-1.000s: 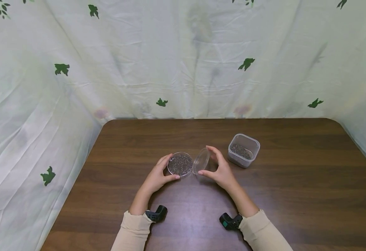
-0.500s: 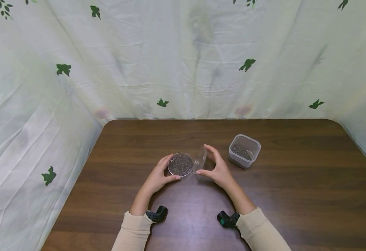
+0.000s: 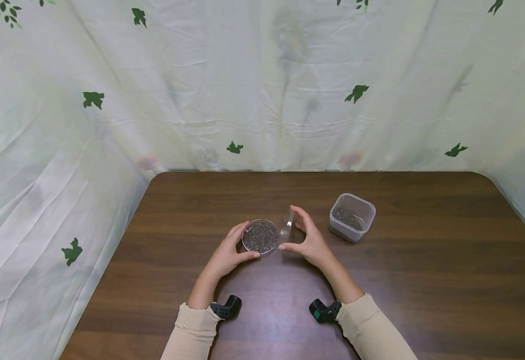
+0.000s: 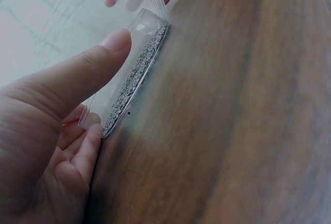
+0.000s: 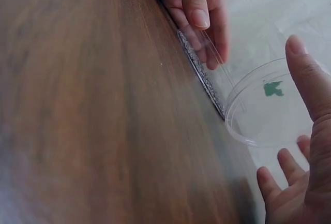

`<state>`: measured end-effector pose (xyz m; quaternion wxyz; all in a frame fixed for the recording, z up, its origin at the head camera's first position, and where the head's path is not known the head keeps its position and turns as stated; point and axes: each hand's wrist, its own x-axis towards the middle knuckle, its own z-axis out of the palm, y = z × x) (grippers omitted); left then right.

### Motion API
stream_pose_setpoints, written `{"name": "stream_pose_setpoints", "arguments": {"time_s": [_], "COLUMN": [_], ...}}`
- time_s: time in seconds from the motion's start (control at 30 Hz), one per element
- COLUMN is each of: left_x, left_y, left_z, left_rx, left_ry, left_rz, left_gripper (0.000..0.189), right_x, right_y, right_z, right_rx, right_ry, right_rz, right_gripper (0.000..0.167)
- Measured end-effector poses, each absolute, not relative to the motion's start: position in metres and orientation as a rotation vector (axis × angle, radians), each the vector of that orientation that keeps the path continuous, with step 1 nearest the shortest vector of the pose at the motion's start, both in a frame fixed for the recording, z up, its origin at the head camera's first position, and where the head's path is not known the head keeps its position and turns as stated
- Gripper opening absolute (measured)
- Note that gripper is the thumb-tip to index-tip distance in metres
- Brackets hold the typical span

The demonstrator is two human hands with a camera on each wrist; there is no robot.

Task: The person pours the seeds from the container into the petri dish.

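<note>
A clear round petri dish point(image 3: 260, 220) full of dark grey granules point(image 3: 260, 236) sits on the wooden table. My left hand point(image 3: 225, 256) grips it from the left, thumb at the near side and fingers round the far side. On the right, my right hand point(image 3: 313, 246) holds the clear petri dish lid point(image 3: 286, 228) by its edges between thumb and fingertips. The lid stands nearly on edge, its lower rim right at the dish's right side. In the right wrist view the lid point(image 5: 243, 131) overlaps the end of the dish.
A square translucent plastic tub point(image 3: 347, 233), with more of the dark granules at its bottom, stands behind and right of the right hand. A whitish curtain point(image 3: 262, 100) with green bird shapes hangs beyond the table's far edge point(image 3: 226, 172).
The right hand has shifted slightly left, tipping the lid from a slant to nearly upright beside the dish. The left hand keeps its hold on the dish.
</note>
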<state>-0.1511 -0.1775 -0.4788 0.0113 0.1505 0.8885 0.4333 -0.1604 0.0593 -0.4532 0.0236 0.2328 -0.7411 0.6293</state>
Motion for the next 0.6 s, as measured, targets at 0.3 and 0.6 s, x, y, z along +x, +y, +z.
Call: {"name": "stream_pose_setpoints", "arguments": {"time_s": [0.3, 0.6], "left_x": [-0.1515, -0.1517], "left_y": [-0.1774, -0.1774], "left_z": [-0.4803, -0.4808], "left_rx": [0.472, 0.472], "left_ry": [2.767, 2.758], "left_rz": [1.371, 1.390], "left_gripper": [0.087, 0.087], "right_x": [-0.1644, -0.1660], "right_y": [0.0562, 0.0551], "right_z": [-0.4570, -0.4551], "right_rx": [0.754, 0.756], "right_ry": [-2.271, -2.353], "right_rz": [2.072, 2.058], "right_gripper": [0.092, 0.095]}}
